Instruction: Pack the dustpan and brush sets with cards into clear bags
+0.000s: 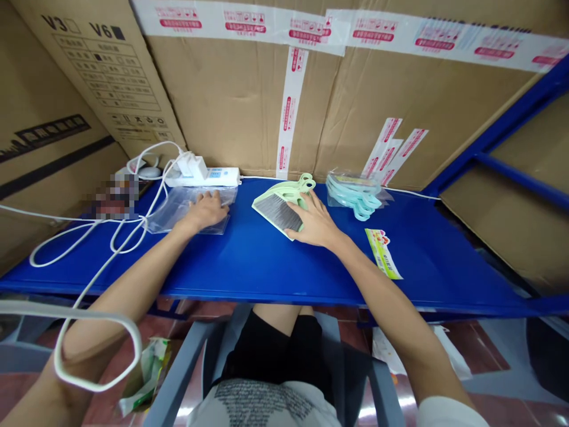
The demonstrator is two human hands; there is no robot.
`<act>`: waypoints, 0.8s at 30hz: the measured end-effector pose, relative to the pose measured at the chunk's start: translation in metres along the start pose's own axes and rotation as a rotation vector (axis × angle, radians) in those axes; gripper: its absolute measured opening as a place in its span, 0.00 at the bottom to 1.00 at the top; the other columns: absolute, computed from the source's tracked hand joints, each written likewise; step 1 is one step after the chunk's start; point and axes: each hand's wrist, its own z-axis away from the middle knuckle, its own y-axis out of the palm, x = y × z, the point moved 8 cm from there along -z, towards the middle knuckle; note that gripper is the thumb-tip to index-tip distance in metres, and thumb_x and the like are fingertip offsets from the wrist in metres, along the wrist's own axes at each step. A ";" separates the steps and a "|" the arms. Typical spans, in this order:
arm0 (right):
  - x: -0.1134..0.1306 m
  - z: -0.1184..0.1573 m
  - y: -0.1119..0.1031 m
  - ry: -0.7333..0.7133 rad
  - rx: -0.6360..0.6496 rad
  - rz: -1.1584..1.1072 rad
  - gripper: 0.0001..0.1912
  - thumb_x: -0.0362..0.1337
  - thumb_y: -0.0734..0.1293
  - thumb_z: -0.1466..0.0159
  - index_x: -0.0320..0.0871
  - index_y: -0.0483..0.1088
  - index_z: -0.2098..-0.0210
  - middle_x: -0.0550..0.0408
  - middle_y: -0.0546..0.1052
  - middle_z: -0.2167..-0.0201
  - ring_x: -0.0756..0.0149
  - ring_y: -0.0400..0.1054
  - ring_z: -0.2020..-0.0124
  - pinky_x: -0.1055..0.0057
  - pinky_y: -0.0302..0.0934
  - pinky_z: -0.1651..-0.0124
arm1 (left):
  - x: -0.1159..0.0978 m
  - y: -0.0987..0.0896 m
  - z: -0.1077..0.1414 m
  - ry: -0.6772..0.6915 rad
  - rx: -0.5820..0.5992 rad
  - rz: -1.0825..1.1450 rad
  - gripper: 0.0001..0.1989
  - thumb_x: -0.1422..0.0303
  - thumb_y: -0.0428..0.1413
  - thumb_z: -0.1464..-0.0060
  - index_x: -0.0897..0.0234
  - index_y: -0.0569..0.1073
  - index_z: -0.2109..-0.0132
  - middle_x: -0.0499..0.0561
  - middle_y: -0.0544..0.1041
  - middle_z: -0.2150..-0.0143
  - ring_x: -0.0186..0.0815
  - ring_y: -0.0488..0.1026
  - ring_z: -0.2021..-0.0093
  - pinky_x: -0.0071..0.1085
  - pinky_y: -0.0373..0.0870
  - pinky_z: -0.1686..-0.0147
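Note:
A pale green mini dustpan (271,196) with a small brush of grey bristles (281,212) in it lies on the blue table. My right hand (316,222) grips this set from the right, thumb at the near edge and fingers over the brush. To the left, my left hand (208,210) lies palm down on a stack of clear plastic bags (178,207), with its fingers stretched out. Right of the green set are several light blue dustpan sets (355,193) in clear bags. A yellow-green printed card (383,255) lies nearer to me.
A white power strip (222,176) with plugs stands behind the bags. White cables (128,234) loop over the table's left side, and one hangs over my left forearm. Cardboard walls (231,107) close off the back. A blue metal frame (502,130) rises on the right.

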 end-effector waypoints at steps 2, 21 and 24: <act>-0.006 0.000 -0.002 0.013 -0.004 -0.034 0.47 0.56 0.74 0.37 0.48 0.61 0.24 0.36 0.52 0.21 0.27 0.35 0.20 0.27 0.49 0.27 | 0.006 -0.003 0.000 -0.057 0.006 -0.040 0.30 0.62 0.51 0.34 0.81 0.67 0.33 0.83 0.71 0.34 0.72 0.66 0.30 0.64 0.66 0.36; -0.002 0.016 -0.015 -0.286 0.250 -0.295 0.51 0.41 0.79 0.43 0.59 0.60 0.24 0.53 0.61 0.22 0.38 0.43 0.19 0.31 0.37 0.23 | -0.102 -0.044 0.049 0.557 -0.213 0.514 0.19 0.62 0.53 0.32 0.61 0.75 0.39 0.59 0.73 0.35 0.49 0.70 0.34 0.47 0.66 0.31; -0.006 0.011 -0.030 -0.299 0.083 -0.404 0.31 0.46 0.75 0.35 0.53 0.74 0.33 0.52 0.76 0.33 0.46 0.62 0.27 0.45 0.53 0.25 | -0.120 -0.032 0.057 0.613 -0.074 0.696 0.15 0.62 0.58 0.36 0.59 0.80 0.46 0.59 0.77 0.41 0.48 0.77 0.44 0.43 0.77 0.45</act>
